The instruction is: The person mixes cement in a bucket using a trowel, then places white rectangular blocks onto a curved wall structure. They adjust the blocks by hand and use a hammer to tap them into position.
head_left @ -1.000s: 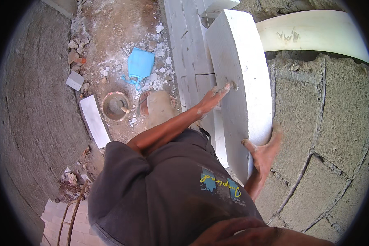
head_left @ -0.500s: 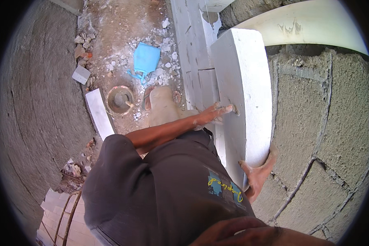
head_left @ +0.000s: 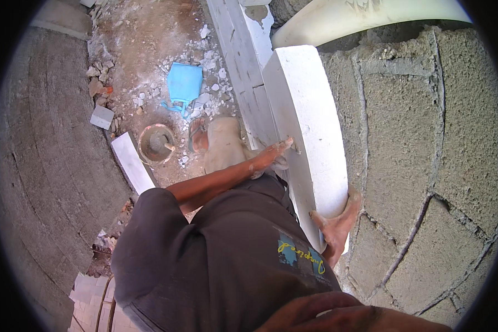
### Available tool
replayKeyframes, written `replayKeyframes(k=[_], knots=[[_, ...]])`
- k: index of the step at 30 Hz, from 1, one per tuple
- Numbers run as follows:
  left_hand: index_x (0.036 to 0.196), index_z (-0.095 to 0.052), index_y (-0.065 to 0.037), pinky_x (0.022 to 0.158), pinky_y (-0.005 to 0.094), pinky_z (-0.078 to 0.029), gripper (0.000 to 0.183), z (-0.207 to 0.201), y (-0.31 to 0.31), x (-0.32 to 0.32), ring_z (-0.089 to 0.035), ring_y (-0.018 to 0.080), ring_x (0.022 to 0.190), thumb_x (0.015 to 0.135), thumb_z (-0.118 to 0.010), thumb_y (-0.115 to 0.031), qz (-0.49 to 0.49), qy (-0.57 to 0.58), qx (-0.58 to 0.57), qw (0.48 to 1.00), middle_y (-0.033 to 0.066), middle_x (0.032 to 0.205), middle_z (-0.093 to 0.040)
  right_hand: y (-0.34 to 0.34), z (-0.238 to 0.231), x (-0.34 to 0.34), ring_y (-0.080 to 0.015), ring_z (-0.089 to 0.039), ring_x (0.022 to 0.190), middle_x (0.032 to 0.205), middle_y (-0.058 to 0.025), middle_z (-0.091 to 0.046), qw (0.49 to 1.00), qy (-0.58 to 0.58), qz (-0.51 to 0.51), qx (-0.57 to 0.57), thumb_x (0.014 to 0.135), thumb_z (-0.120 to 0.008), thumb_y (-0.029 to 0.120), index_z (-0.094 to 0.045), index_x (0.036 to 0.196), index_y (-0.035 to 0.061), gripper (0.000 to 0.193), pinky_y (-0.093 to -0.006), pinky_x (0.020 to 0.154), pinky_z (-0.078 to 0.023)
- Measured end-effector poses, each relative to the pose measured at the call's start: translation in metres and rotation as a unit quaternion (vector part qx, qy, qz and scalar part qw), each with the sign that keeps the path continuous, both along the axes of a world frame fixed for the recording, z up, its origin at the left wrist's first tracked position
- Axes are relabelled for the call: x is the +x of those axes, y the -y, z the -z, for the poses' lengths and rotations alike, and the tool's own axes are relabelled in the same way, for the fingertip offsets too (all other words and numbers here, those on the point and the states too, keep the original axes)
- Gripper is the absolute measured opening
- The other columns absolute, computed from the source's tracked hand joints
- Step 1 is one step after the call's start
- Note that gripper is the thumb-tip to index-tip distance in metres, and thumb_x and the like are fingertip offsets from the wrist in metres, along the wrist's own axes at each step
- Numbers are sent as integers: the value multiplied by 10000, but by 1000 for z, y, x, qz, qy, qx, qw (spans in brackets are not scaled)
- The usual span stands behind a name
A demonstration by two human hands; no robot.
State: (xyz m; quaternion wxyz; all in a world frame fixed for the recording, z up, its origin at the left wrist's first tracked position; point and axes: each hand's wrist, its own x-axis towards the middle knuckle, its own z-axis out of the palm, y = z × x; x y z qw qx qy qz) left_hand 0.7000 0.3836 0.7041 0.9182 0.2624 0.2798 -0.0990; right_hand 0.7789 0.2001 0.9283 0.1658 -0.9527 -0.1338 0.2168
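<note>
1. Right hand point(head_left: 337, 224) clasping the white block point(head_left: 315, 122) by its near end, thumb spread wide from the fingers!
2. Left hand point(head_left: 271, 156) on its left face, fingers touching; how far that grip closes, I cannot tell.
3. White block's running lengthwise along the pale wall's point(head_left: 237, 61) near end.

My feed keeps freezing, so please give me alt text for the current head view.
A person's bare left hand touches the side of a long white rectangular block, while the bare right hand spans its near end. To the left, a round bucket of grey material and a light-blue, bag-like item sit on rubble-strewn brown ground.
</note>
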Motion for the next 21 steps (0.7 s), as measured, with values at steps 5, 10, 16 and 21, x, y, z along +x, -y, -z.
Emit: replayKeyframes(k=[5, 10, 16, 21], knots=[[1512, -402, 9, 939, 373, -575, 955, 15, -29, 1, -608, 231, 1096, 958, -494, -765, -34, 15, 83, 996, 157, 1324, -510, -28, 31, 17, -417, -463, 1331, 1415, -257, -433, 997, 0, -63, 47, 522, -906, 209, -384, 1481, -34, 1119, -511, 1158, -368], [1596, -375, -167, 992, 450, -524, 912, 32, -63, 22, -394, 265, 1451, 956, -382, -818, -90, 35, 197, 976, 93, 1621, -370, -62, 51, 34, -395, -516, 1238, 1296, -232, -486, 984, 70, -129, 97, 527, -894, 237, -426, 1432, -41, 1055, -509, 1093, -417], [1660, -220, -140, 1071, 497, -473, 1016, 45, -128, 44, -241, 291, 1559, 939, -341, -846, -82, 27, 237, 968, 109, 1723, -187, -116, 79, 54, -403, -510, 1249, 1322, -235, -475, 975, 96, -153, 126, 523, -916, 266, -423, 1433, -45, 1080, -508, 1104, -411], [1651, -235, -98, 1093, 491, -456, 1048, 35, -150, 45, -292, 315, 1532, 934, -327, -857, -84, 10, 250, 964, 153, 1703, -226, -137, 90, 58, -396, -500, 1263, 1334, -230, -467, 978, 83, -146, 128, 521, -927, 274, -399, 1451, -45, 1116, -501, 1117, -404]])
